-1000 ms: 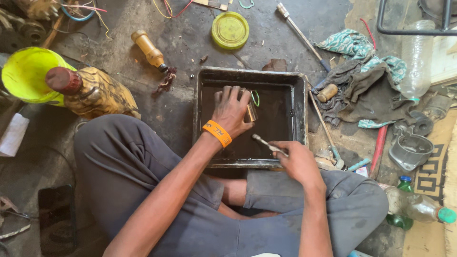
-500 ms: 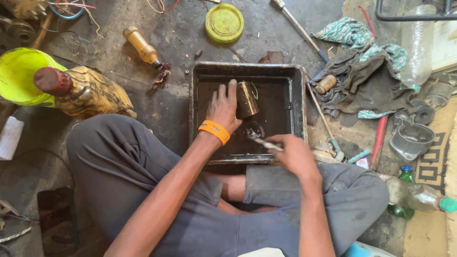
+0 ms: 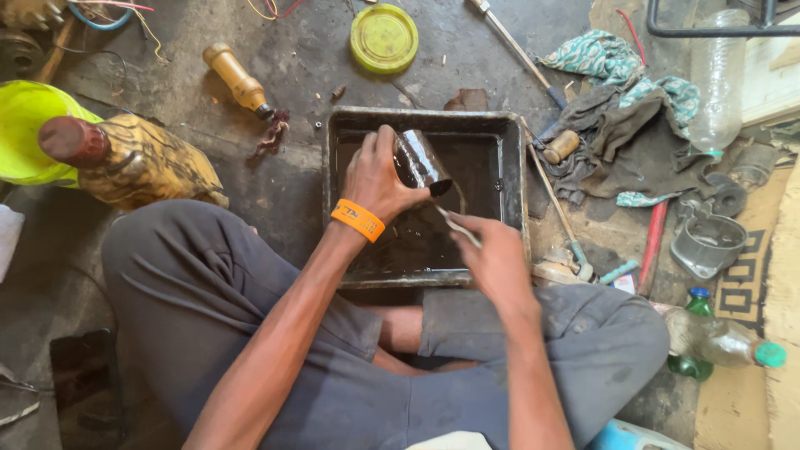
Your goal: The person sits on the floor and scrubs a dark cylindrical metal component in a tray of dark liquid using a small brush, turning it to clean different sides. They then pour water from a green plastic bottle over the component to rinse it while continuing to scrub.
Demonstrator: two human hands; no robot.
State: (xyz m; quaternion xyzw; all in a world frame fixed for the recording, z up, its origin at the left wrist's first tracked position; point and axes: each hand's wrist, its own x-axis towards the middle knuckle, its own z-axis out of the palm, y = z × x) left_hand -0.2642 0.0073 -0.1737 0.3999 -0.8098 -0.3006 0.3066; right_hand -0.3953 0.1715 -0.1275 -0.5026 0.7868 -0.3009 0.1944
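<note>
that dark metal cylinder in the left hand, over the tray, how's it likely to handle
The dark metal cylinder looks wet and glossy, lifted over the dark liquid in the black tray, so it is probably slippery. The left hand wraps it fully, which suggests some weight for its size. Being round, it would likely roll if laid on its side.

Even, soft daylight; faint shadows. Glare on the wet dark metal cylinder (image 3: 421, 160) and the oily liquid beside the grip. Focus sharp; slight wide-angle edge distortion.
</note>
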